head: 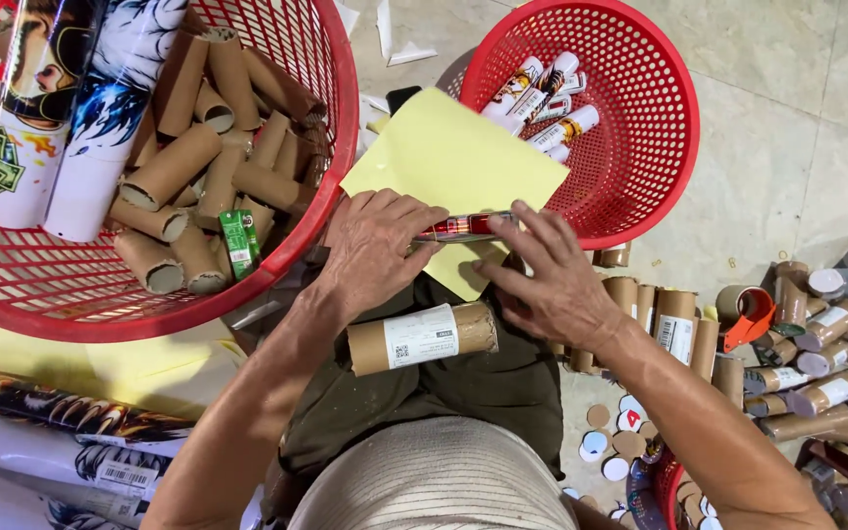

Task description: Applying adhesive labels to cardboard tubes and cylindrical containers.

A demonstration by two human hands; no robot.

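My left hand [377, 245] and my right hand [550, 280] press together on a small tube with a red printed wrap [463, 227], rolling it on a yellow backing sheet [449, 157] that lies over my lap. A bare cardboard tube with a white label [422, 338] rests across my thighs just below both hands.
A large red basket [331, 147] at left holds several bare cardboard tubes and rolled printed sheets. A smaller red basket [674, 118] ahead holds several wrapped tubes. Many labelled tubes [817, 378], an orange tape dispenser [750, 312] and round paper caps [612, 442] lie on the floor at right.
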